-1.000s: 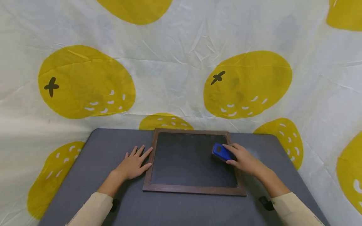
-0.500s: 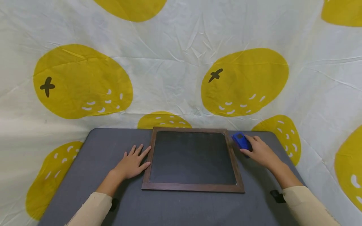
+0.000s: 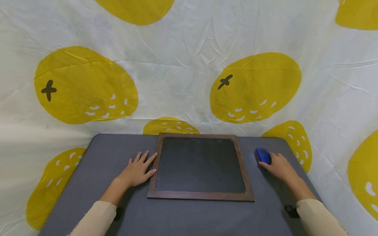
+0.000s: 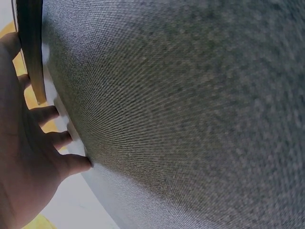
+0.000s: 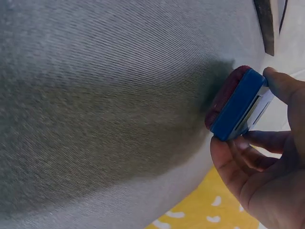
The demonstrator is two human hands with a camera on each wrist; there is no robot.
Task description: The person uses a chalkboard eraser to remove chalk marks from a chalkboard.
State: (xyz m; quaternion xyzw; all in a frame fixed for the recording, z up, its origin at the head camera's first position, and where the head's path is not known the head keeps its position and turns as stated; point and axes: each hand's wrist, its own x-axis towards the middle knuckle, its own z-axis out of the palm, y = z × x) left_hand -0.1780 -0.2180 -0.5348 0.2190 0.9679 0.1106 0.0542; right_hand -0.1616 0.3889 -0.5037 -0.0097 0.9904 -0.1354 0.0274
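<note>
A framed blackboard [image 3: 200, 165] with a brown wooden frame lies on the grey table, its dark surface bare of marks. My left hand [image 3: 134, 172] is spread flat beside it, index fingertip and thumb at the left side of the frame. In the left wrist view the fingers of this hand [image 4: 28, 143] are straight and apart, next to the frame edge [image 4: 32, 52]. Right of the board, my right hand [image 3: 279, 167] grips a blue board eraser [image 3: 263, 156]. The right wrist view shows the eraser [image 5: 240, 105] pinched between thumb and fingers, its dark red felt side facing the table.
The grey cloth-covered table [image 3: 192, 218] reaches back to a hanging white curtain [image 3: 174, 85] with large yellow fruit prints. Black bands [image 3: 291, 211] sit at the wrists, by the beige sleeves.
My right hand has carried the eraser from the right part of the blackboard over its frame to the table side on the right, lower down. The left hand has stayed in place.
</note>
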